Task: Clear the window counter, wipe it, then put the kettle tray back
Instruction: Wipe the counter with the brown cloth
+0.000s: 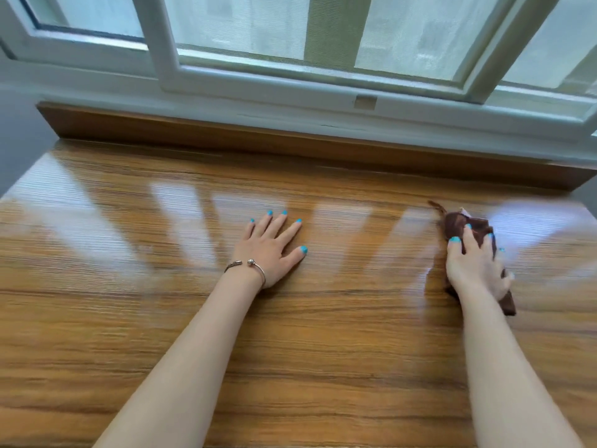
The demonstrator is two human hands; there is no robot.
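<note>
The glossy wooden window counter (129,318) fills the view, and nothing stands on it. My left hand (271,247) lies flat on the wood near the middle, fingers spread, a thin bracelet on the wrist. My right hand (475,260) presses a dark brown cloth (455,221) onto the counter at the right, fingers lying over it. The cloth is crumpled and pokes out ahead of and behind the hand. No kettle tray is in view.
A raised wooden ledge (290,137) runs along the counter's far side under the white window frame (258,88). The counter's left end (19,192) and right end (578,202) drop off to grey floor or wall.
</note>
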